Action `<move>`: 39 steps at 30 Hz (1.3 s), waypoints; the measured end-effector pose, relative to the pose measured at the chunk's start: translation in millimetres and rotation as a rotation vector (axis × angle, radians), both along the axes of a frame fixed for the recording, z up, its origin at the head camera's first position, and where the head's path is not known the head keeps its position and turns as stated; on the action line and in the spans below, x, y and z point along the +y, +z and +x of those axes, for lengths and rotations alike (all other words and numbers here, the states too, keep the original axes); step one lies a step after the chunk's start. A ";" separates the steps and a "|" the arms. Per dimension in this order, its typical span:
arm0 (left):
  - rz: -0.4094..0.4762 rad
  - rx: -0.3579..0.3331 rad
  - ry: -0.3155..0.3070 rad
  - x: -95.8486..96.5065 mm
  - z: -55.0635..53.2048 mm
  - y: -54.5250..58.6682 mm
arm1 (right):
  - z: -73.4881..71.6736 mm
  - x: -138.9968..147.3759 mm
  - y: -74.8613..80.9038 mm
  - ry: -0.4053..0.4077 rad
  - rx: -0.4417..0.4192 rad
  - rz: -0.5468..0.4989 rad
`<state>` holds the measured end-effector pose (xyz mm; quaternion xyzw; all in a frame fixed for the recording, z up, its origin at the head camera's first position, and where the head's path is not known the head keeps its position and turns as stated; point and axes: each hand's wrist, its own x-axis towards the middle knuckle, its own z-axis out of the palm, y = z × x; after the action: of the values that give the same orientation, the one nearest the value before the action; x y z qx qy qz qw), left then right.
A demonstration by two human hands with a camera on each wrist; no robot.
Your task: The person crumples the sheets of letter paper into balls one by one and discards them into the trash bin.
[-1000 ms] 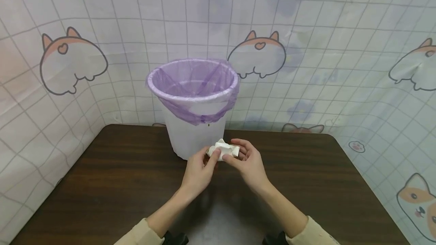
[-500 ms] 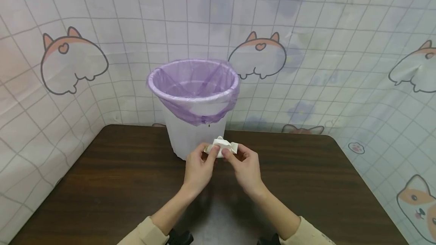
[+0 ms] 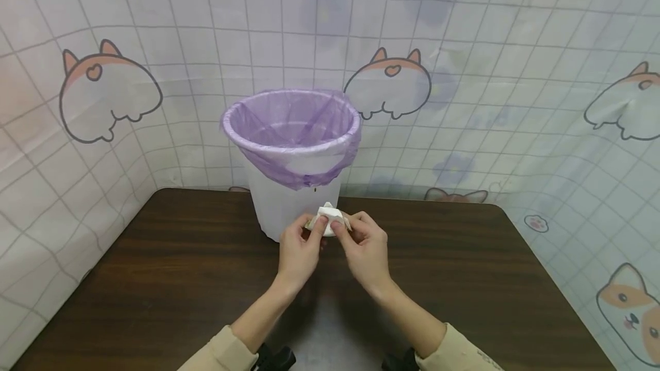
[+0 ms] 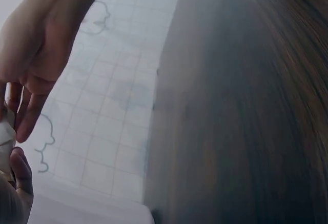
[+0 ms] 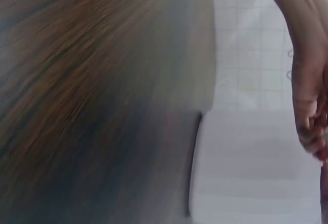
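A small crumpled piece of white paper is between the two hands, in front of the bin and above the table in the head view. My left hand pinches its left side, thumb on the near face. On the other side my right hand pinches it the same way, with the thumbs close together. The fingers behind the paper are mostly hidden. In the left wrist view, part of the white paper shows at the left edge between fingers.
A white bin with a purple bag folded over its rim stands at the back of the dark wooden table. Behind and beside the table hangs a grid-patterned cloth with cartoon dogs.
Both hands have shifted slightly left and up with the paper. The right hand's fingers, looser and more spread before, now curl in on it. The paper looks more compact.
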<state>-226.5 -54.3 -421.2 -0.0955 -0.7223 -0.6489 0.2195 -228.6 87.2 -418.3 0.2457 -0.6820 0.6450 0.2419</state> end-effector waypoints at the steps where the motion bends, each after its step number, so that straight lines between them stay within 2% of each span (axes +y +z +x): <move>1: 0.011 -0.008 -0.008 -1.9 -0.3 -0.7 | 0.2 1.6 -0.3 0.056 -0.029 -0.001; 3: 0.029 -0.018 -0.023 -5.9 0.0 -1.3 | 0.1 5.8 -0.6 0.209 -0.107 -0.042; 5: 0.047 -0.013 -0.053 -9.1 0.6 -0.8 | -0.8 11.3 -0.9 0.388 -0.195 -0.130; 7: 0.058 -0.003 -0.088 -11.6 1.5 0.6 | -3.2 16.7 -0.6 0.522 -0.283 -0.213; 9: 0.061 0.010 -0.118 -13.2 2.8 2.2 | -5.8 21.2 0.4 0.602 -0.359 -0.267; 11: 0.056 0.016 -0.141 -12.8 3.9 2.5 | -7.2 25.4 1.3 0.631 -0.411 -0.275; 14: 0.035 0.024 -0.134 -12.3 5.6 2.3 | -8.2 28.2 3.8 0.615 -0.438 -0.252; 16: 0.016 0.028 -0.116 -11.7 6.6 2.2 | -7.6 28.5 5.3 0.566 -0.402 -0.208; 19: -0.027 0.048 -0.059 -10.2 7.8 2.3 | -5.5 25.4 7.3 0.435 -0.259 -0.100; 22: -0.060 0.065 -0.017 -7.9 8.4 2.2 | -5.0 20.3 5.3 0.260 -0.076 0.008; 24: -0.072 0.063 -0.006 -6.5 8.8 1.2 | -5.7 17.3 2.7 0.152 0.024 0.059; 26: -0.067 0.057 -0.012 -6.1 9.1 0.2 | -7.2 15.3 0.0 0.082 0.074 0.074; 29: -0.044 0.030 -0.040 -6.7 7.9 -0.9 | -8.9 16.7 -0.4 0.074 0.034 0.074; 34: -0.021 -0.012 -0.080 -9.3 8.0 -0.9 | -13.2 26.8 2.1 0.163 -0.136 0.125; 39: -0.022 -0.021 -0.105 -11.6 8.4 -1.5 | -14.1 29.5 4.8 0.233 -0.217 0.134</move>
<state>-218.1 -65.9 -422.7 -0.1289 -0.7256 -0.6525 0.1765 -242.7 116.7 -413.5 0.2676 -0.7125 0.6444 0.0733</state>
